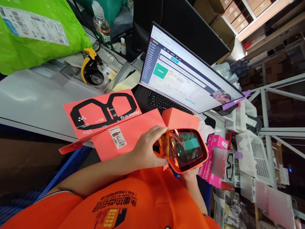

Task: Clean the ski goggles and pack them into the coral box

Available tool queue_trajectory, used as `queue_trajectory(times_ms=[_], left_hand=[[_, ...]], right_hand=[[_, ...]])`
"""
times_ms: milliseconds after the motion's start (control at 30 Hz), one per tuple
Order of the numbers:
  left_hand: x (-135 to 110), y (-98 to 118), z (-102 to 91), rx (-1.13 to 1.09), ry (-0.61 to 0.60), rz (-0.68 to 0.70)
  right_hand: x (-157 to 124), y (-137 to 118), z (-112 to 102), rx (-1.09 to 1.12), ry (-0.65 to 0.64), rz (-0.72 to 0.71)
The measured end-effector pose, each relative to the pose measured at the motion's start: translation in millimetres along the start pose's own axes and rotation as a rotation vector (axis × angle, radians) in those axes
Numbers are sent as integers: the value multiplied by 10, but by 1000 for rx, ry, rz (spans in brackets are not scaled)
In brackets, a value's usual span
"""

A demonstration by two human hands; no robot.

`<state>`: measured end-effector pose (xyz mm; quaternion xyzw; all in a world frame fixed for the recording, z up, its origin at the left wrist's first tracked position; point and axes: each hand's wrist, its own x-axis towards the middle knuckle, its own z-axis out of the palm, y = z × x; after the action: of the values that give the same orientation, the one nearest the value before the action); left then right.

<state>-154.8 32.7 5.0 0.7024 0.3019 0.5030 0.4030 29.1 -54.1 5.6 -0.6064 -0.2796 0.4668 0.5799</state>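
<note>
I hold a pair of orange-framed goggles (184, 149) with a mirrored reddish lens in front of my chest. My left hand (145, 149) is closed on the goggles' left edge, thumb below and fingers on top. My right hand (189, 175) supports them from beneath and is mostly hidden by the frame; only a few fingers show. Just behind the goggles lies an open coral-coloured box (133, 133) with a barcode label (118, 137). Its lid (102, 111), printed with a black goggle outline and "Wakening", rests on the grey table (30, 101).
A monitor (188, 76) showing a software page stands behind the box, above a black keyboard (166, 103). A pink Wakening box (212, 162) and white baskets (254, 152) sit at right. A yellow tape dispenser (91, 68), a bottle (101, 24) and a green parcel bag (35, 31) lie far left.
</note>
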Motion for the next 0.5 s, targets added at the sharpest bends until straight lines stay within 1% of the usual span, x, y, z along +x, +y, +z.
queue_trajectory(times_ms=[67, 133, 267, 333, 400, 500], left_hand=[[1, 3, -9, -22, -8, 11], [1, 2, -16, -46, -17, 14], [-9, -21, -9, -64, 17, -4], [-14, -23, -2, -50, 43, 23], [-13, -6, 4, -43, 53, 54], [-4, 36, 11, -37, 44, 40]], right_hand=[[-17, -24, 21, -15, -33, 19], [-44, -22, -18, -70, -71, 9], [-71, -6, -200, -256, -135, -109], [-56, -47, -244, -294, -193, -91], [-34, -112, -235, -278, -257, -44], [-4, -162, -194, -233, -280, -21]])
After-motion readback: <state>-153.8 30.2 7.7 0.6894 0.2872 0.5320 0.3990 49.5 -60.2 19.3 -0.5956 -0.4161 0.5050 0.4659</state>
